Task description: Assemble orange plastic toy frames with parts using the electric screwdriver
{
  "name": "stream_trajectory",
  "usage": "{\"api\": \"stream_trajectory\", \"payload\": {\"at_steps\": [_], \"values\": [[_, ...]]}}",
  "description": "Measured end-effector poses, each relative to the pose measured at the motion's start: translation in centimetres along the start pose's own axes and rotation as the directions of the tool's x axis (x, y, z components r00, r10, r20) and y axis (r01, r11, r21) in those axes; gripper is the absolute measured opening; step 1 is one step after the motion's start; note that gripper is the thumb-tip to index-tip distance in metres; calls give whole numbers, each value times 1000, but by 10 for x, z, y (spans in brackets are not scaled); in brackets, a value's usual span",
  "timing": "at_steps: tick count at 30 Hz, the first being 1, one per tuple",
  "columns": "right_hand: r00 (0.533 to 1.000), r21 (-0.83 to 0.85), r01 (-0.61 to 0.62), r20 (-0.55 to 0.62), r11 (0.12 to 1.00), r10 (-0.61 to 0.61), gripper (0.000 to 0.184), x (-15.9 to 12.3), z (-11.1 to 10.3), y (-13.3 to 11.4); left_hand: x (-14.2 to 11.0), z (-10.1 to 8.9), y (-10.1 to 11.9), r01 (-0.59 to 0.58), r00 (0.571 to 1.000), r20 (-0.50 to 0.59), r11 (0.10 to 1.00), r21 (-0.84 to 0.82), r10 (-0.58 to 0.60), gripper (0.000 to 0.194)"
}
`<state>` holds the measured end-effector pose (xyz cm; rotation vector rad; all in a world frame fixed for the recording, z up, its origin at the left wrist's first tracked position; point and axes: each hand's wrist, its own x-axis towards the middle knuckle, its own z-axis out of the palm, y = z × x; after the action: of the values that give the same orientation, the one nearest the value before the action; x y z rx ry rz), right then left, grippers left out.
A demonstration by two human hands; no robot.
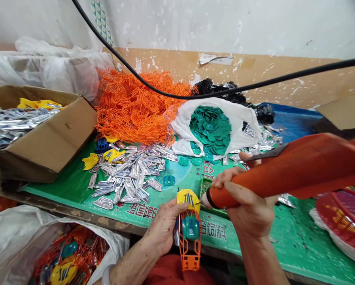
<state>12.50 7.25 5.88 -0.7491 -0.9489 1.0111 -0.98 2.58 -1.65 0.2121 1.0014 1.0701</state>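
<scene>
In the head view, the left hand [165, 225] grips an upright plastic toy frame [189, 249] of orange lattice with green and yellow parts. The right hand [245, 202] is clenched round what looks like an orange power screwdriver [287, 178], its tip at the frame's yellow top. Ahead of the hands, a green tabletop [299, 229] holds silver plastic pieces [130, 174], a heap of orange lattices [133, 107] and a white bag [180, 134] of green parts [210, 128].
</scene>
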Motion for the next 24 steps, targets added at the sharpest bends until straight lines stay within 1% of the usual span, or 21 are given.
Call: {"api": "stream_trajectory", "payload": {"at_steps": [6, 13, 17, 21, 24], "values": [[1000, -13, -2, -5, 1000, 2, 49, -1, 0, 1, 0, 1, 0, 7, 1000, 2, 1000, -6, -7, 31], [1000, -108, -3, 15, 994, 5, 49, -10, -3, 6, 0, 1, -1, -3, 1000, -17, 1000, 3, 3, 29], [999, -166, -1, 52, 986, 9, 36, -15, -7, 14, -1, 1, -2, -3, 1000, 7, 1000, -19, 3, 34], [994, -227, 29, 108, 973, -4, 20, -18, -10, 19, -3, 1, -1, -19, 999, 27, 999, -32, 20, 31], [995, -249, 59, 95, 967, -36, 19, -17, -11, 19, -2, 0, -1, -37, 998, 50, 999, -20, 38, 33]]}}
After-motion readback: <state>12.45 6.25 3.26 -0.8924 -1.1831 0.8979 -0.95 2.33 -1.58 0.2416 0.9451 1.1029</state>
